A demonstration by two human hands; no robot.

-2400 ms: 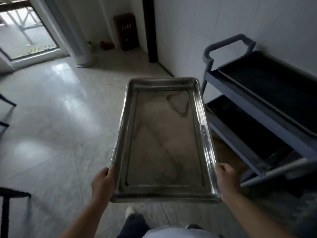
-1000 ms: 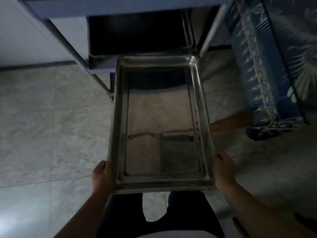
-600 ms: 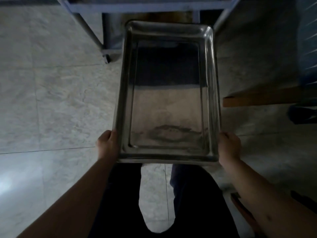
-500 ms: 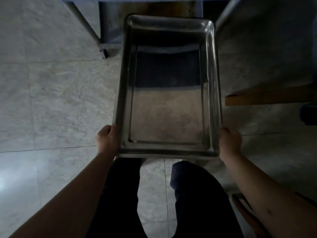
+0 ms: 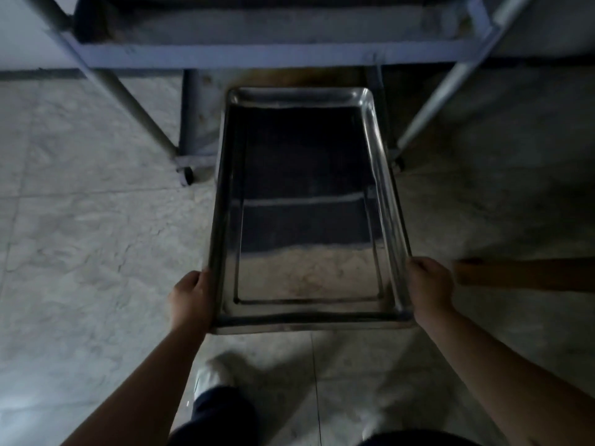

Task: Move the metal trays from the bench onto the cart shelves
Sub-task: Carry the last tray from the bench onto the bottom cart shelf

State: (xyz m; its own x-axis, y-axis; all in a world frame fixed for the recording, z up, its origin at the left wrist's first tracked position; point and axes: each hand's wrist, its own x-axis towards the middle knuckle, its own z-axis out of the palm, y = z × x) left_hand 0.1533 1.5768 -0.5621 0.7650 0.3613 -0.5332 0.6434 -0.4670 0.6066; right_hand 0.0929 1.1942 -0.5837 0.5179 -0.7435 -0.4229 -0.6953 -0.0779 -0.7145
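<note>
Tray (image 5: 309, 204) seemingly nearer cart (image 5: 257, 54) now

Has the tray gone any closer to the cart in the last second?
Yes. The metal tray, gripped by the left hand and right hand, has gone lower and forward: its far end now sits between the cart's legs, under the blue rail.
</note>
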